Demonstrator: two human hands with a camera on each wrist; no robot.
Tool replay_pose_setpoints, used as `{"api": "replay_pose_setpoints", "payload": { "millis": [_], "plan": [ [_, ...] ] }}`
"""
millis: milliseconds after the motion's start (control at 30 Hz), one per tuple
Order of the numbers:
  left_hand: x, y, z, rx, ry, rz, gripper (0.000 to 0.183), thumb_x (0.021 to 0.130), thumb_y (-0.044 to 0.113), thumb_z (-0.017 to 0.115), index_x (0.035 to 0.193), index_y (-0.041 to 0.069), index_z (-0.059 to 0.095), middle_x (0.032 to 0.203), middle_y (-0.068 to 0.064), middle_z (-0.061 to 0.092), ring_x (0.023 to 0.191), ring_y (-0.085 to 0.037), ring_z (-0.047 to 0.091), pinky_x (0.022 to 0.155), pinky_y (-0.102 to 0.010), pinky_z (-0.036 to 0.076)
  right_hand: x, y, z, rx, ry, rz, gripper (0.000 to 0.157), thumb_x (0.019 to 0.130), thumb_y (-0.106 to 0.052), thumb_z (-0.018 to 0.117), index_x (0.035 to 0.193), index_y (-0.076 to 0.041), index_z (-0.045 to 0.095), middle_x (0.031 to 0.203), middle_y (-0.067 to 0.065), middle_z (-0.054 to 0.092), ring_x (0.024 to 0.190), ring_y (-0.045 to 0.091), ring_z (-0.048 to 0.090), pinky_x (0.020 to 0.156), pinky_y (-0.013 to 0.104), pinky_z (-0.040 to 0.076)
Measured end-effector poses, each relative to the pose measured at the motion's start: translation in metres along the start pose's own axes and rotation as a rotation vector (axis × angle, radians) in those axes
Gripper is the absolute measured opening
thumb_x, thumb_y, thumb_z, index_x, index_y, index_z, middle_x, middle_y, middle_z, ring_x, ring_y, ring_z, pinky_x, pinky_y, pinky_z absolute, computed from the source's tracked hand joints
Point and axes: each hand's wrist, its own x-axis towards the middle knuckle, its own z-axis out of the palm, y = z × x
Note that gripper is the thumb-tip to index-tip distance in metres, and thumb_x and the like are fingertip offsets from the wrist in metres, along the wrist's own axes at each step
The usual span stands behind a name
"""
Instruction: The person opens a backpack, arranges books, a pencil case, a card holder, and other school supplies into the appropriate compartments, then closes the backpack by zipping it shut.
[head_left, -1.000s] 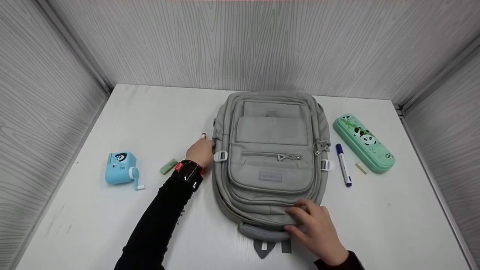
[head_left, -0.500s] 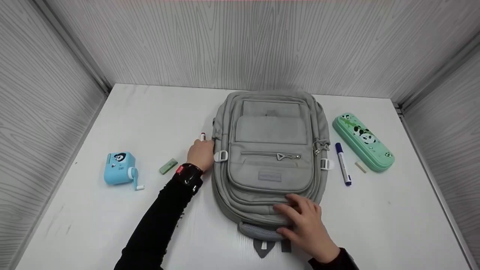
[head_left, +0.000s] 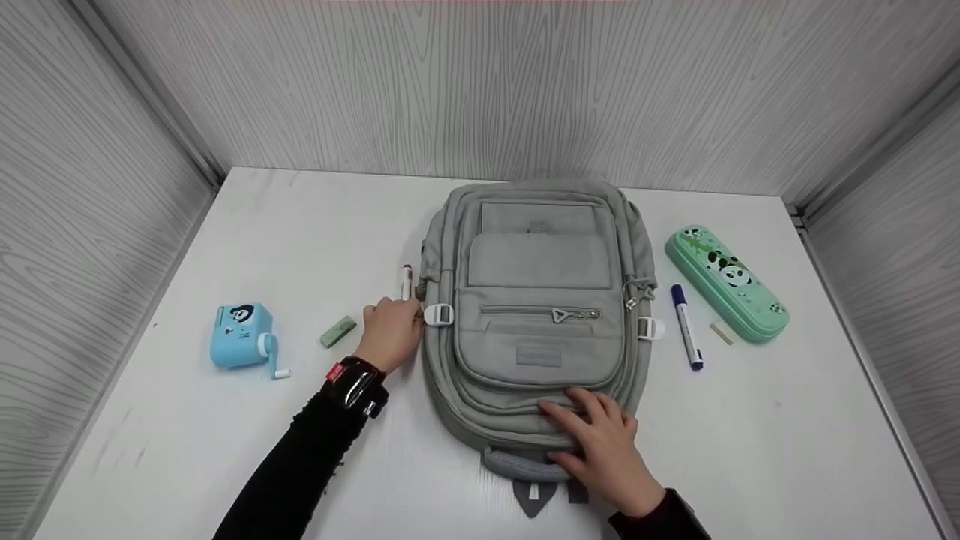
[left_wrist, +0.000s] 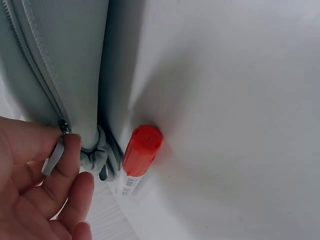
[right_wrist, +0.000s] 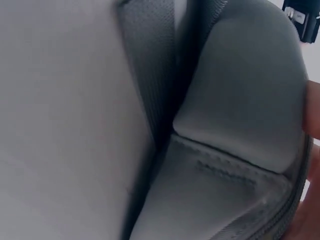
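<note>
A grey backpack (head_left: 540,262) lies flat, front pocket up, with its top handle (head_left: 523,465) toward the person. At its left side is my left hand (head_left: 390,334). The left wrist view shows its thumb and finger pinching a grey zipper pull (left_wrist: 54,156) at the end of the side zipper. A marker with a red cap (left_wrist: 143,150) lies against the bag just beyond that hand. My right hand (head_left: 611,450) rests on the near end of the backpack, fingers spread on the fabric and thumb by the handle. Part of the right hand shows at the right wrist view's edge.
A blue crank sharpener (head_left: 241,336) and a green eraser (head_left: 337,331) lie to the left. On the right are a purple-capped marker (head_left: 686,328), a small beige strip (head_left: 721,334) and a green panda pencil case (head_left: 727,285). Grey walls border the white table.
My left hand has moved nearer along the bag's side, uncovering more of the red marker. The right hand has slid left. The backpack has shifted slightly left.
</note>
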Motion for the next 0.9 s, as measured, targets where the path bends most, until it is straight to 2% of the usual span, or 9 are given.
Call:
{"api": "replay_pose_setpoints", "payload": {
  "millis": [167,267,400,500,667,900],
  "plan": [
    [-0.017,0.000,0.004,-0.022,0.062,0.020,0.006,0.089,0.007,0.061,0.086,0.001,0.062,0.090,-0.020,0.072,0.084,-0.040,0.060,0.074,-0.049,0.039,0.002,0.003,0.001,0.035,-0.017,0.023,0.066,0.075,-0.018,0.085,0.134,-0.030,0.060,0.136,0.013,0.051,0.121,0.035,0.044,0.081,0.049,0.029],
    [-0.023,0.001,0.008,-0.041,0.066,0.031,0.004,0.087,0.006,0.062,0.085,0.002,0.061,0.090,-0.020,0.072,0.083,-0.039,0.060,0.073,-0.048,0.040,0.003,0.009,-0.003,0.031,-0.025,0.028,0.064,0.075,-0.017,0.085,0.133,-0.030,0.061,0.136,0.012,0.052,0.122,0.035,0.045,0.083,0.050,0.028],
    [-0.033,0.004,0.010,-0.067,0.042,0.051,0.006,0.085,0.005,0.064,0.080,0.005,0.060,0.087,-0.016,0.072,0.083,-0.036,0.061,0.073,-0.046,0.038,0.005,0.021,-0.013,0.034,-0.047,0.050,0.060,0.075,-0.012,0.084,0.129,-0.028,0.063,0.136,0.013,0.054,0.125,0.037,0.048,0.090,0.058,0.026],
    [-0.042,0.010,0.013,-0.081,0.024,0.085,0.008,0.084,0.006,0.066,0.078,0.007,0.061,0.083,-0.013,0.072,0.082,-0.034,0.061,0.072,-0.043,0.036,0.009,0.033,-0.023,0.016,-0.061,0.073,0.058,0.076,-0.001,0.081,0.126,-0.023,0.065,0.136,0.014,0.055,0.127,0.039,0.049,0.096,0.064,0.024],
    [-0.060,0.024,0.020,-0.111,0.005,0.144,0.009,0.083,0.006,0.068,0.077,0.008,0.063,0.080,-0.009,0.071,0.080,-0.031,0.060,0.073,-0.040,0.035,0.020,0.051,-0.037,-0.095,-0.063,0.097,0.058,0.076,0.016,0.066,0.124,-0.018,0.066,0.138,0.016,0.056,0.134,0.044,0.045,0.100,0.073,0.024],
    [-0.083,0.044,0.031,-0.168,-0.036,0.212,0.009,0.082,0.004,0.069,0.078,0.010,0.063,0.078,-0.006,0.069,0.079,-0.025,0.057,0.072,-0.035,0.035,0.038,0.068,-0.048,-0.183,-0.094,0.125,0.056,0.080,0.015,0.054,0.128,-0.011,0.062,0.147,0.022,0.050,0.138,0.048,0.040,0.101,0.080,0.024]
  ]
}}
